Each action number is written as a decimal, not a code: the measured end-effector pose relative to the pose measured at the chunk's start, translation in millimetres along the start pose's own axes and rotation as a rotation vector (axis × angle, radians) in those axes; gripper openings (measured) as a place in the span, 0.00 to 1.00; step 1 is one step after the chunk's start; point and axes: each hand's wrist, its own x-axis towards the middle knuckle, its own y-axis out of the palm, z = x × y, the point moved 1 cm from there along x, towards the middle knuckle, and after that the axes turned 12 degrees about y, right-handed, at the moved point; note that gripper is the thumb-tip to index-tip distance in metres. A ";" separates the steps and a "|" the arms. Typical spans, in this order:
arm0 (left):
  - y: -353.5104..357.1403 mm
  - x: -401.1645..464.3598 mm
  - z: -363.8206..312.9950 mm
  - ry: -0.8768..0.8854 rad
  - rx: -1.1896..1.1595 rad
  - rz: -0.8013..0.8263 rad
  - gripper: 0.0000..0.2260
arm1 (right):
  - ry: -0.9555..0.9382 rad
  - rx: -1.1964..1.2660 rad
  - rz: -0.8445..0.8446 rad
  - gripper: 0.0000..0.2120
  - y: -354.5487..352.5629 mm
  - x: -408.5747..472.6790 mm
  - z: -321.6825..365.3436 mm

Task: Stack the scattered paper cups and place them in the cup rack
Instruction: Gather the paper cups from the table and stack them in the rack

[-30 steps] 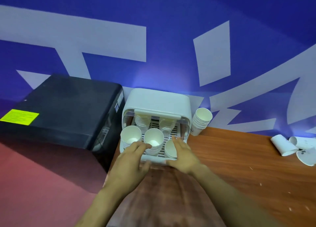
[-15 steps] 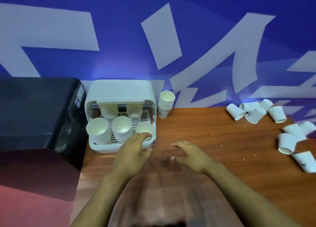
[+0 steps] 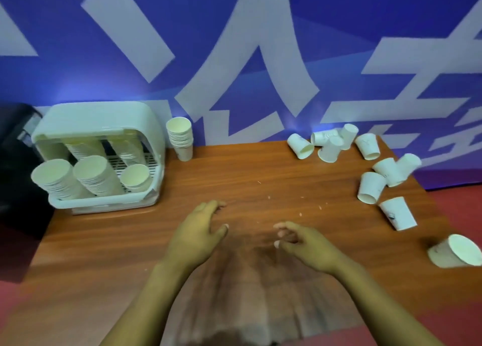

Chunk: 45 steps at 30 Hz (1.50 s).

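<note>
I see both of the hands hovering low over the middle of the wooden table [image 3: 260,173], holding nothing; the left hand [image 3: 198,231] has its fingers loosely spread and slightly bent, the right hand [image 3: 305,244] has its fingers loosely curled with the thumb apart, empty; the cup rack [image 3: 99,116] sits at the table's far left against the blue and white wall [image 3: 260,32], and I count five tilted stacks of paper cups inside it, three in front and two behind; just beside the rack on its right an upright cup stack [image 3: 181,139] stands on the table; the scattered paper cups [image 3: 370,189] lie on their sides well apart from my hands, along the far right corner and right edge, one [image 3: 455,253] near the front right edge; a black box [image 3: 15,163] sits left of the rack.
</note>
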 end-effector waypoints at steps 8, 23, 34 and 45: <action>71.7 18.8 -59.1 -0.027 -0.008 0.113 0.20 | 0.086 0.072 -0.039 0.17 -65.0 -17.1 -88.7; 167.0 106.8 -112.6 0.012 -0.116 0.279 0.19 | 0.176 0.062 -0.148 0.14 -155.2 -11.5 -160.6; 317.7 157.4 -214.7 -0.160 -0.022 0.327 0.26 | 0.046 -0.292 -0.214 0.26 -255.9 1.6 -283.0; 426.1 232.7 -270.8 -0.258 0.219 0.385 0.37 | 0.026 -0.368 -0.063 0.50 -296.8 -4.7 -370.3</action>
